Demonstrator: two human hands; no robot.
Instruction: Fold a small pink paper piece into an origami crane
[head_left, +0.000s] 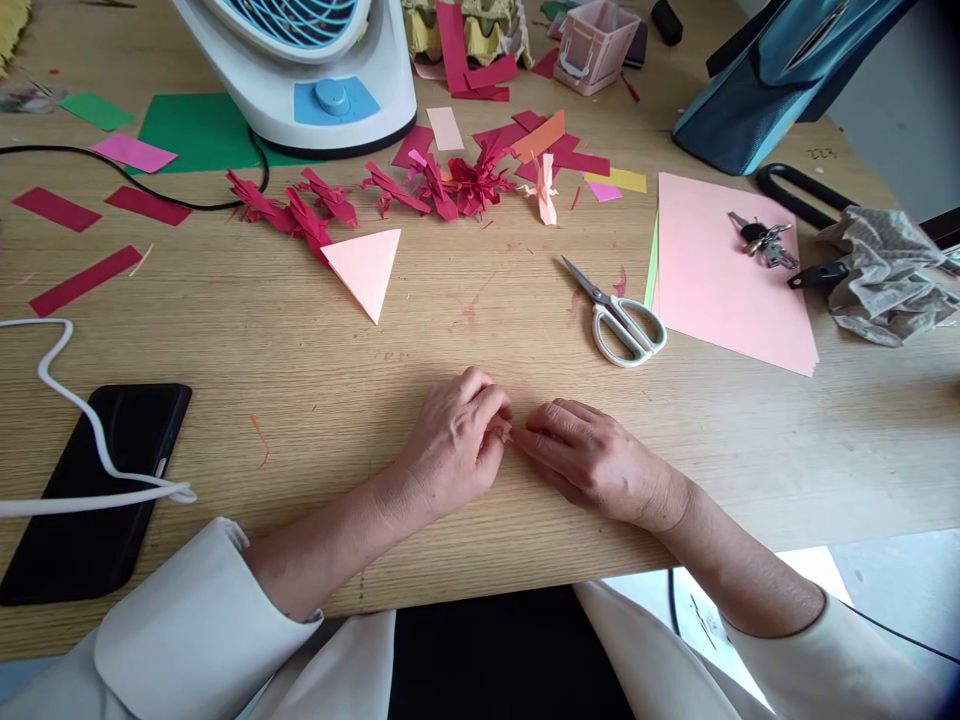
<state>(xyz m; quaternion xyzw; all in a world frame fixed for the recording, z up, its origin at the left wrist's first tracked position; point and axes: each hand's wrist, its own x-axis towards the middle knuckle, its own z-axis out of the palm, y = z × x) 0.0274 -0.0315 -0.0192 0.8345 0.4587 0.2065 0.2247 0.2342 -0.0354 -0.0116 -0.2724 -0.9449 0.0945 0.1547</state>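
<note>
My left hand point(459, 440) is closed near the table's front edge, its thumb and fingers pinching a small piece of pink paper point(507, 431). Most of that paper is hidden by the fingers. My right hand point(592, 455) is closed too, its fingertips meeting the same piece from the right. Beyond the hands lies a folded pink paper triangle point(365, 270). A pair of scissors point(619, 318) with white handles rests to the right, blades slightly apart. Behind them is a row of crumpled, cut crimson paper pieces point(480, 183), with a pale pink one point(545, 190) at its right end.
A white fan point(322, 90) stands at the back. Left are crimson paper strips point(84, 281) and a black phone point(97, 490) under a white cable point(90, 420). Right are pink sheets point(731, 290) with keys point(765, 240) on top, and a blue bag point(772, 90).
</note>
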